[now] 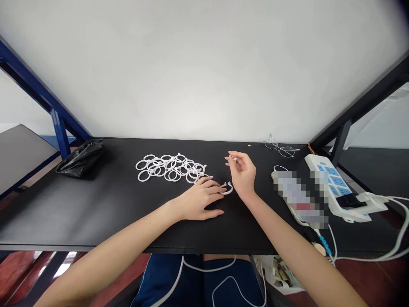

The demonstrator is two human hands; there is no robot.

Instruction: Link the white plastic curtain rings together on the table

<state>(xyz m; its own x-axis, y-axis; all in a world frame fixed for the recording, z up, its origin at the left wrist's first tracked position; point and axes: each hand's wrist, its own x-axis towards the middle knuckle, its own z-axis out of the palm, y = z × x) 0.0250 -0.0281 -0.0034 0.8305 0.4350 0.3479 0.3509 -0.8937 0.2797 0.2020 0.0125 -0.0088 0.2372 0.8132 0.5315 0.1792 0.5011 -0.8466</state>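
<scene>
From the head camera, the left hand lies flat on the black table, fingertips touching an open white ring just ahead. The right hand hovers just above that ring, pinching something small and white; the ring pile lies left.

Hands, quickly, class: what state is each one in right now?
Left hand: open, flat, fingertips on an open white ring.
Right hand: raised, pinching a small white piece.
</scene>
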